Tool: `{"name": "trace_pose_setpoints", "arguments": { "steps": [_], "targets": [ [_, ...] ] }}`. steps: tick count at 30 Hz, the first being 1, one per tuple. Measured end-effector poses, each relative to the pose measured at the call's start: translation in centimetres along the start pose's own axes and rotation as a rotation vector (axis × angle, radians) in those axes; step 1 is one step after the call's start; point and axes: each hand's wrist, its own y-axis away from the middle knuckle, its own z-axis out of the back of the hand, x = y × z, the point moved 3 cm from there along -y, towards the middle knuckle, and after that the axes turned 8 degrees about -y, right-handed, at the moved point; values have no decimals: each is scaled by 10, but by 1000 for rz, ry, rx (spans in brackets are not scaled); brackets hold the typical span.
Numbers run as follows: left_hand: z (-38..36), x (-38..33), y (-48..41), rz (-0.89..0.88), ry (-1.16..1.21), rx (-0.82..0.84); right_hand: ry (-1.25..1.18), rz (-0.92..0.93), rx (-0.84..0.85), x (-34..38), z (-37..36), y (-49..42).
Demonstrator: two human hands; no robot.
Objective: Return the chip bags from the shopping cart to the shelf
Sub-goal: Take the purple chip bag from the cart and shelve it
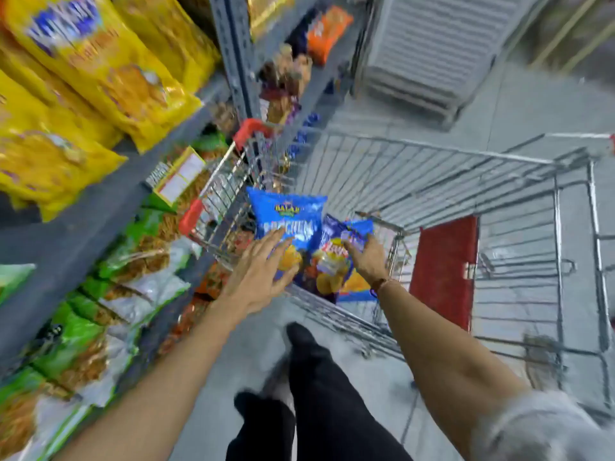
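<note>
A: Start with the big things. Where does everything stand?

B: The shelf (100, 181) runs along the person's left, stacked with yellow bags (100, 61) above and green packs (83, 327) lower down. The shopping cart (432, 181) is parked right beside it, wire sides, red trim. The chip bags are at the near end of the cart, standing up against its wire.

A: Which bags?

B: A light blue chip bag (286, 211) on the left, and a darker blue chip bag (336, 257) just beside it, with another blue one partly hidden behind.

A: And the hands?

B: The left hand (263, 274) lies on the lower front of the light blue bag, fingers (278, 236) spread apart, touching but not closed. The right hand (367, 257) is at the top of the darker bag; its fingers curl over the edge, though with the blur I cannot tell whether they have clamped.

A: How will these handle?

B: My guess: very light, puffed with air, slick film, brittle contents. Squeezing the middle would crush the chips and the film may slide. Better to pinch the flat crimped seam at the top, or cradle the bag from below with an open palm.
</note>
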Motion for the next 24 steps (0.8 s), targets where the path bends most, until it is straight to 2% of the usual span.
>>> {"name": "trace_pose_setpoints", "arguments": {
  "steps": [2,5,8,10,14,17,24],
  "targets": [
    [-12,3,-2,-5,-28,-20,-118,-122,-10,-21,-2,-6],
    [-22,5,0,5,-57,-81,-154,-351,61,-48,-5,-14],
    [-24,4,-2,1,-99,-198,-155,-466,149,-51,-14,-26],
    [-26,4,-5,1,-118,-225,-104,-517,211,-56,-25,-32],
    [-30,6,-5,2,-151,-237,-118,-571,176,-70,-40,-38],
    [-32,8,-5,2,-136,-242,-144,-609,213,-73,-45,-39],
    [-30,7,-4,10,-102,-191,-204,-632,125,-68,-34,-39]
  ]
}}
